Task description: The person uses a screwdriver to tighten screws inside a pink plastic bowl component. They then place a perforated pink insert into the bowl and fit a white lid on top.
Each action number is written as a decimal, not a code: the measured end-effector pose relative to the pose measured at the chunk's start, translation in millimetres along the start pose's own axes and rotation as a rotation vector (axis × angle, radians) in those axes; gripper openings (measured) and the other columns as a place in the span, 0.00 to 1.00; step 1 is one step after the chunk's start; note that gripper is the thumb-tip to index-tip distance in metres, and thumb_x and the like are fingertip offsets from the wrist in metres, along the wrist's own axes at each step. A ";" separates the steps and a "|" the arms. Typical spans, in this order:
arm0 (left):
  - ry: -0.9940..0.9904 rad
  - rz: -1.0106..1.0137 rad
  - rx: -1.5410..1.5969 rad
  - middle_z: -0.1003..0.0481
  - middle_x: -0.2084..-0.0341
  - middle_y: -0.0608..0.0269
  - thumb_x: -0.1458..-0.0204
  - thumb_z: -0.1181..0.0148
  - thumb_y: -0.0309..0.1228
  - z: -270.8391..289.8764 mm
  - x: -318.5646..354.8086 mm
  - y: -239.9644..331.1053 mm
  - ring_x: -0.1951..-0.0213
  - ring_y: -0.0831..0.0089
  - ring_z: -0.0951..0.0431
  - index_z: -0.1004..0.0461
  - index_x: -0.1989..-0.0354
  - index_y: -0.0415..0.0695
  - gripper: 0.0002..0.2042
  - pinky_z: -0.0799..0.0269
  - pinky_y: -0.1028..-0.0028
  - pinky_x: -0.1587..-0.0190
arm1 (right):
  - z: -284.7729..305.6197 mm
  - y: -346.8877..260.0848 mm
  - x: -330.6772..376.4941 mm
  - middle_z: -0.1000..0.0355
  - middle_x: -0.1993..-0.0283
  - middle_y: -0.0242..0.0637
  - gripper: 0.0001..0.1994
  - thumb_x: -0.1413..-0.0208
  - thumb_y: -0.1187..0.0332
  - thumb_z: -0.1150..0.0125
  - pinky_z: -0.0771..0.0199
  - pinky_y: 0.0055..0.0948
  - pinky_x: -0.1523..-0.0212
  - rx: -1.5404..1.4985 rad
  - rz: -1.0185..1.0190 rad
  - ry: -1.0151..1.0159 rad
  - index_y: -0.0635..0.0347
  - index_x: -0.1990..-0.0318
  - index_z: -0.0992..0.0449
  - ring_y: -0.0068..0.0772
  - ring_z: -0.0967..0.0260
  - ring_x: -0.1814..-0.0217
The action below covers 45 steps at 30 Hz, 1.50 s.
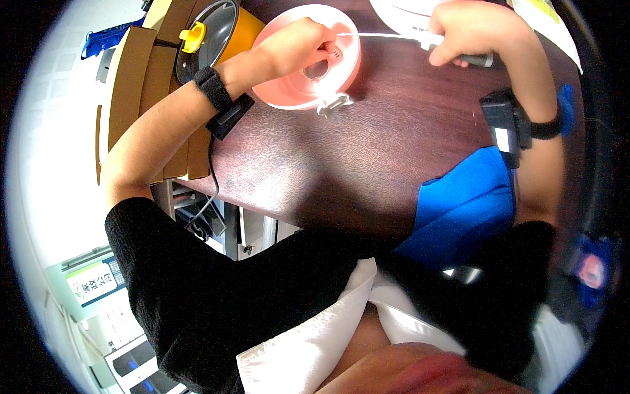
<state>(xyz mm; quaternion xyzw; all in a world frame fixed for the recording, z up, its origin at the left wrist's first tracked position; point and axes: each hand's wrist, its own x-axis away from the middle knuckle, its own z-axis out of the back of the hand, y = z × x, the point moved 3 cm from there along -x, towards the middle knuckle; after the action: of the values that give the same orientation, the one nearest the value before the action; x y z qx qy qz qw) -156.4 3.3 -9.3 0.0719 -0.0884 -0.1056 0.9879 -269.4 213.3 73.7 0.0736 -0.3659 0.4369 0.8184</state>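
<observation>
Blue cloth (469, 203) near; left hand (298, 46) fingers pinch inside pink bowl (348, 62), right hand (469, 33) grips white tool (394, 37).

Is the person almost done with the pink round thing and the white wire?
Not yet, it seems. The pink round thing already lies on the dark table. In hand: the left hand presses into it, the right hand holds the white wire stretched between them. Whether the wire still needs fixing is unclear.
</observation>
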 end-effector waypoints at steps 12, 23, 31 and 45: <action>-0.103 0.116 0.164 0.24 0.80 0.56 0.50 0.40 0.29 0.9 0.9 -3.3 0.79 0.71 0.24 0.23 0.68 0.37 0.07 0.29 0.73 0.72 | 3.3 1.6 1.7 0.26 0.74 0.34 0.16 0.46 0.56 0.40 0.28 0.25 0.68 -0.004 0.035 -0.029 0.63 0.67 0.22 0.27 0.30 0.75; -0.060 0.058 0.065 0.23 0.79 0.55 0.49 0.42 0.31 -2.7 2.1 -4.7 0.76 0.68 0.23 0.23 0.68 0.38 0.08 0.28 0.71 0.69 | 1.9 -0.2 1.1 0.25 0.71 0.36 0.17 0.45 0.57 0.40 0.26 0.26 0.66 -0.029 -0.015 -0.013 0.64 0.63 0.22 0.28 0.29 0.71; -0.029 0.032 0.037 0.22 0.76 0.54 0.50 0.42 0.31 -8.6 4.0 -11.8 0.75 0.64 0.23 0.22 0.67 0.40 0.08 0.28 0.70 0.67 | 1.6 1.3 -1.6 0.24 0.69 0.37 0.18 0.45 0.56 0.41 0.26 0.28 0.65 0.011 0.006 -0.027 0.65 0.62 0.22 0.30 0.27 0.70; -0.095 0.019 -0.060 0.23 0.76 0.56 0.48 0.44 0.32 -7.2 2.0 -6.3 0.75 0.63 0.23 0.21 0.66 0.45 0.08 0.28 0.70 0.67 | 0.4 0.2 1.5 0.24 0.71 0.37 0.18 0.46 0.55 0.40 0.25 0.29 0.66 -0.009 0.009 0.000 0.65 0.66 0.21 0.31 0.27 0.69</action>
<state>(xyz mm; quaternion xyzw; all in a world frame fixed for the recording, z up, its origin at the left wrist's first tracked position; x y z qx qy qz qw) -154.3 -2.4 -17.0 0.0364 -0.1328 -0.1021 0.9852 -269.3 214.3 74.9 0.0684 -0.3682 0.4391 0.8167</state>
